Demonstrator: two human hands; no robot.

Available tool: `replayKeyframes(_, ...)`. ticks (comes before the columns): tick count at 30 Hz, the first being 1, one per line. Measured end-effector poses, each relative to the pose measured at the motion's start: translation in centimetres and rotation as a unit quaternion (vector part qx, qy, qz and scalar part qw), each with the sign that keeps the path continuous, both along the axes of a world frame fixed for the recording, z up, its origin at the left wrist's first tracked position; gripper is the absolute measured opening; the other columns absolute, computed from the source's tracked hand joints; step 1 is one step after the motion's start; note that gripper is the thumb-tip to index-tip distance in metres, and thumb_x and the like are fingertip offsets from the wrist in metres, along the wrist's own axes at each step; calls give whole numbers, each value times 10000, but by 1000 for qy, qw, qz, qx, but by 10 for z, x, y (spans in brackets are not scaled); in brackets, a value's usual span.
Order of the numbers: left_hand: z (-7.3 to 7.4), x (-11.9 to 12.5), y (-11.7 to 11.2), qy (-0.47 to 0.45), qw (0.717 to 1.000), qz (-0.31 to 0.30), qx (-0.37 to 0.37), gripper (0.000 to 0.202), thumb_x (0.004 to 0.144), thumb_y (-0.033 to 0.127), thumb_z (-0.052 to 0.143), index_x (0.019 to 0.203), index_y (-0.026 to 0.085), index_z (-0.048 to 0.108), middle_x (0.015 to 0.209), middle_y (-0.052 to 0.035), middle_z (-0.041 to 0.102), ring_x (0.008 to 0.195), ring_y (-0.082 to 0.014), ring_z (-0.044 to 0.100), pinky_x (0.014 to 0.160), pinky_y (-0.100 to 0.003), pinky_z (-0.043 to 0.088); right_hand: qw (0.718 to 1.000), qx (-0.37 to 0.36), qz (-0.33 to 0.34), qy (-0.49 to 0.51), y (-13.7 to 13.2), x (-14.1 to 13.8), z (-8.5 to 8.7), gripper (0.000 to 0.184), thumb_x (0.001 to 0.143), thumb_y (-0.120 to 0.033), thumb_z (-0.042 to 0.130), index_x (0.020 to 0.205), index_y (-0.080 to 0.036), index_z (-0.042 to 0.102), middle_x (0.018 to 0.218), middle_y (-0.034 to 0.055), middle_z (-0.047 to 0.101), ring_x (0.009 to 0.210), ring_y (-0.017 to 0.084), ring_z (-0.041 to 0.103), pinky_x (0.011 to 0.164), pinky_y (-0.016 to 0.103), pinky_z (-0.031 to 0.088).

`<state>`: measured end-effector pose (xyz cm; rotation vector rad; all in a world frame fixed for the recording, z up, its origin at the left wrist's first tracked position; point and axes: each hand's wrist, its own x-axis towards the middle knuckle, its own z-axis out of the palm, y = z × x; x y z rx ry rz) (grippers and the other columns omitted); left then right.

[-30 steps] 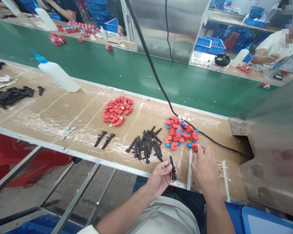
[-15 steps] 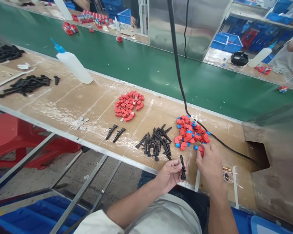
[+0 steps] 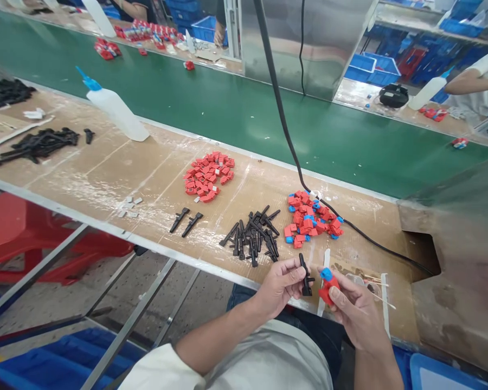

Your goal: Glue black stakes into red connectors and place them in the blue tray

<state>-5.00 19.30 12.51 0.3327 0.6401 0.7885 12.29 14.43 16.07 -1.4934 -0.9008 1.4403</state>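
Thumb and fingers of the left hand (image 3: 280, 285) are pinched around one slim, black, rod-shaped part (image 3: 306, 283) with a short side peg, held at the near edge of the cardboard-covered brown worktop (image 3: 264, 189). The right hand (image 3: 355, 310), fingers partly curled, grips one blocky red piece with a blue end (image 3: 329, 284). This piece is located just to the right of the black part, with a narrow gap between them. The rod's long axis runs away from the person, its far end leaning slightly left; the blue end also points away and slightly left. Quantities on the worktop: one heap of black parts (image 3: 252, 233), nearer the left hand; two separate black parts (image 3: 192, 223), side by side, left of that heap; one heap of red-and-blue pieces (image 3: 308, 221), beyond both hands; one heap of red pieces (image 3: 203, 176), farther left; about five small grey tiles (image 3: 133, 214); one white bottle with a blue nozzle (image 3: 117, 115). Overlap prevents an exact count within each heap.
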Motion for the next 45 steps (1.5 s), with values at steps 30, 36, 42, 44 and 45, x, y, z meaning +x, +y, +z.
replayKeyframes(30,2,-6,1,96,980,-23,172,522,727,605,803,690,194,482,465,61,544,348,-61,437,344,-163,373,991,109,-25,-68,-36,-19,-19,381,962,-429,663,1297,-257,718,814,25,605,573,126,570,447,246,531)
replayKeyframes(36,10,-12,4,133,961,-49,236,530,780,646,741,730,202,456,514,54,557,381,-73,486,374,-172,390,979,145,-17,-139,-38,-25,-12,360,993,-374,623,1331,-271,693,821,14,584,562,111,572,477,242,531)
replayKeyframes(42,12,-11,3,129,951,-41,278,517,819,653,702,753,207,448,540,51,548,394,-72,473,385,-178,370,954,201,-21,-222,-44,-36,-1,377,1019,-292,578,1392,-283,639,886,19,605,576,108,589,556,261,561)
replayKeyframes(44,11,-10,2,130,949,-33,285,509,832,654,687,756,206,459,536,49,542,392,-72,466,393,-185,374,942,225,-16,-249,-44,-40,2,395,1024,-256,564,1414,-287,618,891,24,612,578,108,591,560,254,560)
replayKeyframes(45,11,-9,2,132,948,-28,289,503,841,652,679,758,205,464,536,48,540,393,-71,462,397,-187,374,936,236,-12,-261,-43,-42,4,405,1024,-239,559,1423,-283,610,885,28,614,585,114,595,549,249,556)
